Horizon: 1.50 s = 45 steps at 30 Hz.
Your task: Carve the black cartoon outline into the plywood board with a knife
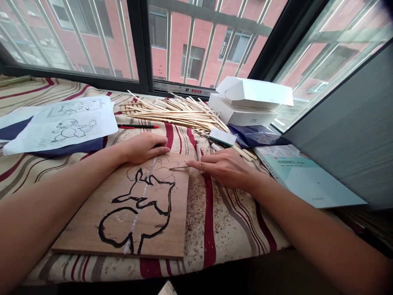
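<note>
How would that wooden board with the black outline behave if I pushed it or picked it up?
The wooden board looks stiff, lying flat with straight edges. Its thin side suggests it's fairly light for its size. Pushed, it might wrinkle the striped cloth beneath.

I could pass right of the board [159, 241] along the desk's [229, 233] front edge; wooden sticks [181, 114] and a white box [242, 110] obstruct its back.
</note>
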{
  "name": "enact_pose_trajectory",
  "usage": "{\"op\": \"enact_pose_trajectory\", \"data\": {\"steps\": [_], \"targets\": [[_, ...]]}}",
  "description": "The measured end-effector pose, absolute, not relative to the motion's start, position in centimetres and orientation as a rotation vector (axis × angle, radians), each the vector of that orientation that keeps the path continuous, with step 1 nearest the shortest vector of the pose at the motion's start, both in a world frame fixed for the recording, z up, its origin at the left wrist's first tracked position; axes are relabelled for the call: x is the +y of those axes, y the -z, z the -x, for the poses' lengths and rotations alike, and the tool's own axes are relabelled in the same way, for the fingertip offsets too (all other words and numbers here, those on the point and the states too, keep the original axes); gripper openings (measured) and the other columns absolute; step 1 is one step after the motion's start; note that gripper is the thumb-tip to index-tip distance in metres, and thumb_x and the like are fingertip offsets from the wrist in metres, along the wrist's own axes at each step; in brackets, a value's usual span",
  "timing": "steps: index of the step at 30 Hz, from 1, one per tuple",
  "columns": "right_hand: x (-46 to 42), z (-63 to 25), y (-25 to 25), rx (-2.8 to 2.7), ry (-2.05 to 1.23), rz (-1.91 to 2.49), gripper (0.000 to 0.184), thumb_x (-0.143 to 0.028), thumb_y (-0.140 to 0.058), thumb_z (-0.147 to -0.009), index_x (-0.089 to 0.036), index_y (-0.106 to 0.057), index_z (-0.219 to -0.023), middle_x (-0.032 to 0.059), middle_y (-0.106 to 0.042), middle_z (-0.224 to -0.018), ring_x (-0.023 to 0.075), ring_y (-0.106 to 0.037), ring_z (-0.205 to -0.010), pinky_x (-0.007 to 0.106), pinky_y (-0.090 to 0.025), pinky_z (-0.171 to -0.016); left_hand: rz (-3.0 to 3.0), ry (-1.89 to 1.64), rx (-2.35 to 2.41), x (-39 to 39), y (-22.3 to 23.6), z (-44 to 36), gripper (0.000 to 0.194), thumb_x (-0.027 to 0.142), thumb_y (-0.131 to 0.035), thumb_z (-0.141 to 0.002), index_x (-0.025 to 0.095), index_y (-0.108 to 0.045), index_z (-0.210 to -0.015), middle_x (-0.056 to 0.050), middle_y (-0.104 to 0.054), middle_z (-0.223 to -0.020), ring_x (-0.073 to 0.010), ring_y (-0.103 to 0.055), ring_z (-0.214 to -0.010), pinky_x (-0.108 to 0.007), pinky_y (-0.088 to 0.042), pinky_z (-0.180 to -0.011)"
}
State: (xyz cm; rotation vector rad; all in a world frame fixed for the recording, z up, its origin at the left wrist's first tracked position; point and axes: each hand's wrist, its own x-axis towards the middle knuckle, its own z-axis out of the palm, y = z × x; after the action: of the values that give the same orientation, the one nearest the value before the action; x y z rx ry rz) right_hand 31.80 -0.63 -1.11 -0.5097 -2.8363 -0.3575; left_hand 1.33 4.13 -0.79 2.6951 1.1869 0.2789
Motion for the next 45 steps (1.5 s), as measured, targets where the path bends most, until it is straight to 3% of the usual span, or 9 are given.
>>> {"op": "enact_pose_trajectory", "data": {"steps": [5, 9, 13, 18, 22, 27, 34, 45], "targets": [[-0.66, -31.74, 0.49, -2.874, 0.177, 0.534, 0.052, -0.003, -0.050, -0.097, -0.021, -0.068, -0.142, 0.0046, -0.077, -0.099, 0.0112, -0.060, -0.073, 0.026, -0.029, -0.060, -2.682, -0.296, 1.185, 4.13, 0.76, -1.30, 0.036, 0.048, -0.048, -0.098, 0.023, -0.047, -0.072, -0.002, -0.059, -0.070, -0.0178, -0.051, -0.066, -0.031, -0.037, -0.065], [-0.78, -31.77, 0.60, -2.847, 0.125, 0.598, 0.050, -0.003, -0.051, -0.097, -0.019, -0.070, -0.140, 0.0053, -0.078, -0.094, 0.0113, -0.060, -0.070, 0.025, -0.031, -0.060, -2.688, -0.287, 1.170, 4.12, 0.73, -1.30, 0.034, 0.046, -0.049, -0.098, 0.023, -0.048, -0.073, -0.002, -0.059, -0.070, -0.0180, -0.052, -0.066, -0.031, -0.037, -0.066], [-0.75, -31.73, 0.81, -2.856, 0.134, 0.568, 0.054, -0.001, -0.050, -0.096, -0.020, -0.068, -0.144, 0.0061, -0.079, -0.102, 0.0113, -0.063, -0.073, 0.024, -0.033, -0.061, -2.700, -0.278, 1.182, 4.17, 0.82, -1.31, 0.034, 0.046, -0.049, -0.098, 0.023, -0.049, -0.073, -0.002, -0.060, -0.071, -0.0184, -0.052, -0.067, -0.031, -0.037, -0.066], [-0.80, -31.73, 0.43, -2.853, 0.069, 0.582, 0.046, -0.007, -0.050, -0.101, -0.018, -0.070, -0.141, 0.0057, -0.078, -0.094, 0.0116, -0.062, -0.069, 0.025, -0.035, -0.060, -2.704, -0.263, 1.178, 4.28, 0.93, -1.38, 0.033, 0.044, -0.050, -0.098, 0.023, -0.048, -0.073, -0.002, -0.061, -0.072, -0.0179, -0.053, -0.067, -0.030, -0.037, -0.066], [-0.95, -31.69, 0.29, -2.863, 0.034, 0.608, 0.048, -0.006, -0.051, -0.100, -0.021, -0.071, -0.141, 0.0067, -0.080, -0.103, 0.0120, -0.065, -0.074, 0.024, -0.037, -0.062, -2.701, -0.273, 1.183, 4.28, 0.88, -1.43, 0.033, 0.044, -0.050, -0.098, 0.023, -0.048, -0.073, -0.002, -0.060, -0.071, -0.0180, -0.051, -0.066, -0.031, -0.037, -0.065], [-0.96, -32.20, 0.14, -2.832, 0.090, 0.642, 0.044, -0.009, -0.051, -0.101, -0.020, -0.073, -0.138, 0.0053, -0.079, -0.091, 0.0110, -0.060, -0.065, 0.025, -0.032, -0.058, -2.700, -0.291, 1.143, 4.20, 0.83, -1.41, 0.034, 0.044, -0.050, -0.098, 0.023, -0.048, -0.072, -0.001, -0.059, -0.069, -0.0171, -0.050, -0.064, -0.030, -0.036, -0.063], [-0.62, -31.81, 0.28, -2.850, -0.008, 0.597, 0.046, -0.008, -0.050, -0.102, -0.021, -0.072, -0.140, 0.0084, -0.081, -0.110, 0.0141, -0.071, -0.081, 0.025, -0.042, -0.066, -2.706, -0.253, 1.177, 4.18, 0.85, -1.45, 0.035, 0.046, -0.048, -0.099, 0.023, -0.048, -0.073, -0.002, -0.062, -0.073, -0.0189, -0.054, -0.070, -0.031, -0.037, -0.067], [-0.69, -31.65, 0.42, -2.832, -0.024, 0.634, 0.044, -0.010, -0.053, -0.102, -0.023, -0.074, -0.138, 0.0073, -0.081, -0.101, 0.0132, -0.068, -0.076, 0.024, -0.040, -0.064, -2.698, -0.276, 1.164, 4.22, 0.93, -1.43, 0.034, 0.045, -0.049, -0.097, 0.023, -0.046, -0.072, -0.002, -0.060, -0.070, -0.0180, -0.050, -0.065, -0.031, -0.036, -0.064]]}}
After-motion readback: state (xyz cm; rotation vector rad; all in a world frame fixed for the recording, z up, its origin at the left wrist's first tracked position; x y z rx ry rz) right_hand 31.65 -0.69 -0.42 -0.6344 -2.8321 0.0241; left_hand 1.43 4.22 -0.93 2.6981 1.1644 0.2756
